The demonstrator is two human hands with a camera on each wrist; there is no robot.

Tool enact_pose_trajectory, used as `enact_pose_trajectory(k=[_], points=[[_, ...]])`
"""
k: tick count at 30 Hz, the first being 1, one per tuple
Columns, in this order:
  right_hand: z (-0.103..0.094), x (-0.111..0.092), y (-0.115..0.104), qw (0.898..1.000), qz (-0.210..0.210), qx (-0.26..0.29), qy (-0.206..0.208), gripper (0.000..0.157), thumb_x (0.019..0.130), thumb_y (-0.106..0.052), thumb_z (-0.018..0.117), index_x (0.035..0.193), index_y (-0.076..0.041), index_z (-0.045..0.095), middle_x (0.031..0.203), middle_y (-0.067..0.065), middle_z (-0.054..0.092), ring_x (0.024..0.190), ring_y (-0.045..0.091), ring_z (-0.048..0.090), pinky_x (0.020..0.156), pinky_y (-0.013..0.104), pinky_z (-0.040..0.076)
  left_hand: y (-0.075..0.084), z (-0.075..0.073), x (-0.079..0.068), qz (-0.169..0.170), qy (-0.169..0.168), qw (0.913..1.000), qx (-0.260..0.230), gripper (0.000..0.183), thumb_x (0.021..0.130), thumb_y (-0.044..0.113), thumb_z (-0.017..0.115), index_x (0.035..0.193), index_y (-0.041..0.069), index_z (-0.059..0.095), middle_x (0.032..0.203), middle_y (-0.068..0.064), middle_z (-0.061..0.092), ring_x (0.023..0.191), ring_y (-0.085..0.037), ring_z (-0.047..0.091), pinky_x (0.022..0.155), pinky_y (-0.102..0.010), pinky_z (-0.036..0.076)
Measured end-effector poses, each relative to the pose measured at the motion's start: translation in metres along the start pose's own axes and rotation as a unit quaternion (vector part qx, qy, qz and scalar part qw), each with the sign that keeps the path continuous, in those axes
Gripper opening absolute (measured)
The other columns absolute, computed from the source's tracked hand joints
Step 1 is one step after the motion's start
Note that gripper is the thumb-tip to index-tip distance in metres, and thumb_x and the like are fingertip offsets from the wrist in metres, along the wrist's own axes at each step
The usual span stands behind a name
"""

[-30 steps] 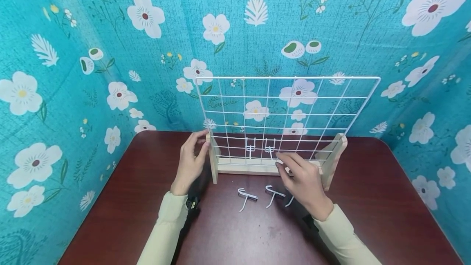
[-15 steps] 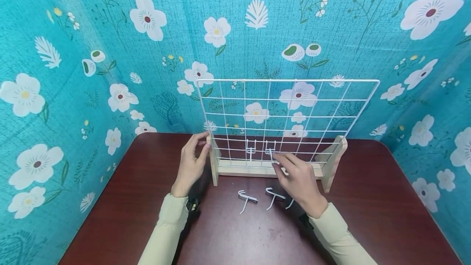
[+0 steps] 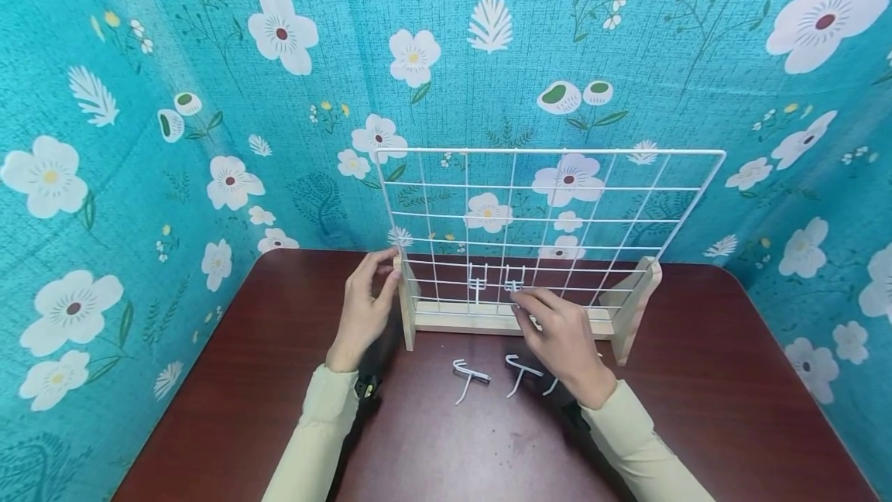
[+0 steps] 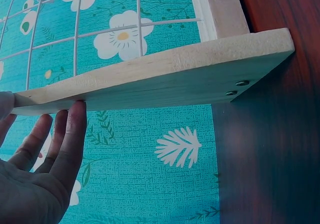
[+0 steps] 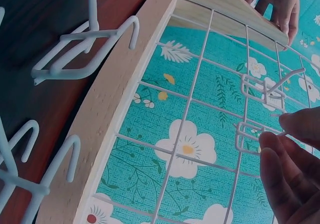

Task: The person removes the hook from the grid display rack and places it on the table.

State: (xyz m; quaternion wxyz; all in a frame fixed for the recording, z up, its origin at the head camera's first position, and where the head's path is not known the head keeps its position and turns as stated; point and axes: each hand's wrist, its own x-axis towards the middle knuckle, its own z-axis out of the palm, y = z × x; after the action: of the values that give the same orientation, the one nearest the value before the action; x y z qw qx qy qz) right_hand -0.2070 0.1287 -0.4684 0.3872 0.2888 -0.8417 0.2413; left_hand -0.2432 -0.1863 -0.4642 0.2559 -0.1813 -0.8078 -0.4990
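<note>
A white wire grid panel [image 3: 550, 151] stands upright in a wooden base. My left hand [image 3: 362, 308] holds the upper end of the left wooden side piece [image 4: 165, 83], thumb on its edge and fingertips against its outer face. Two white wire hooks hang side by side low on the grid. With thumb and fingertips my right hand [image 3: 564, 343] pinches the prong of the right-hand hook [image 5: 250, 139]; the prong is mostly covered by the fingers. The left-hand hook [image 3: 477, 285] hangs on its own, its prong pointing outward.
Loose white hooks lie on the dark red table in front of the base: one hook [image 3: 470, 371] on the left, another hook [image 3: 521, 370] beside it, and more partly hidden under my right hand. A teal flowered cloth [image 3: 446, 37] surrounds the table's back and sides.
My right hand has shifted slightly left, and its fingertips now cover the prong of the right-hand hook. The left hand stays on the wooden side piece.
</note>
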Motion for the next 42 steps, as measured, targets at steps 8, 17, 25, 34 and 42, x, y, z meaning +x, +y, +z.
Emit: enact_pose_trajectory(k=[8, 17, 25, 34, 42], points=[[0.001, 0.002, -0.001, 1.000, -0.002, 0.000, 0.000, 0.020, 0.080, 0.003, 0.083, 0.099, -0.005, 0.081, 0.091, 0.009, 0.079, 0.077, 0.023, 0.077, 0.059, 0.037, 0.062, -0.001, 0.000, 0.000, 0.002, 0.001, 1.0000, 0.005, 0.031, 0.103, 0.013, 0.065, 0.134, 0.009, 0.066, 0.127, -0.010, 0.071, 0.106, -0.023, 0.071, 0.085, -0.014, 0.056], [-0.003, 0.003, -0.002, 1.000, 0.005, 0.004, -0.007, 0.017, 0.082, 0.003, 0.080, 0.098, -0.005, 0.080, 0.090, 0.009, 0.079, 0.078, 0.024, 0.078, 0.063, 0.040, 0.063, 0.000, 0.000, 0.001, 0.001, 0.001, 1.0000, 0.010, 0.031, 0.104, 0.014, 0.065, 0.135, 0.010, 0.066, 0.128, -0.010, 0.070, 0.106, -0.023, 0.071, 0.085, -0.012, 0.055], [-0.005, 0.005, -0.002, 1.000, 0.000, 0.011, 0.013, 0.019, 0.082, 0.005, 0.079, 0.097, -0.004, 0.080, 0.088, 0.010, 0.079, 0.075, 0.024, 0.077, 0.062, 0.041, 0.063, 0.001, 0.000, -0.001, -0.006, -0.002, 0.9999, 0.014, 0.031, 0.104, 0.014, 0.065, 0.134, 0.010, 0.066, 0.129, -0.009, 0.070, 0.107, -0.023, 0.071, 0.082, -0.020, 0.060], [-0.008, 0.011, -0.003, 1.000, 0.006, 0.020, 0.020, 0.014, 0.086, 0.002, 0.076, 0.100, -0.003, 0.079, 0.088, 0.010, 0.079, 0.074, 0.023, 0.076, 0.061, 0.038, 0.061, 0.001, 0.000, -0.001, -0.007, -0.001, 0.9999, 0.015, 0.031, 0.104, 0.014, 0.065, 0.134, 0.010, 0.066, 0.128, -0.010, 0.070, 0.106, -0.022, 0.071, 0.083, -0.019, 0.058], [-0.008, 0.012, -0.004, 0.998, -0.010, 0.024, 0.052, 0.013, 0.087, 0.001, 0.074, 0.099, -0.002, 0.079, 0.087, 0.009, 0.078, 0.073, 0.023, 0.076, 0.061, 0.039, 0.061, -0.001, 0.000, 0.000, 0.003, 0.004, 0.9999, 0.014, 0.031, 0.103, 0.014, 0.065, 0.134, 0.011, 0.067, 0.129, -0.009, 0.071, 0.106, -0.022, 0.071, 0.088, -0.042, 0.062]])
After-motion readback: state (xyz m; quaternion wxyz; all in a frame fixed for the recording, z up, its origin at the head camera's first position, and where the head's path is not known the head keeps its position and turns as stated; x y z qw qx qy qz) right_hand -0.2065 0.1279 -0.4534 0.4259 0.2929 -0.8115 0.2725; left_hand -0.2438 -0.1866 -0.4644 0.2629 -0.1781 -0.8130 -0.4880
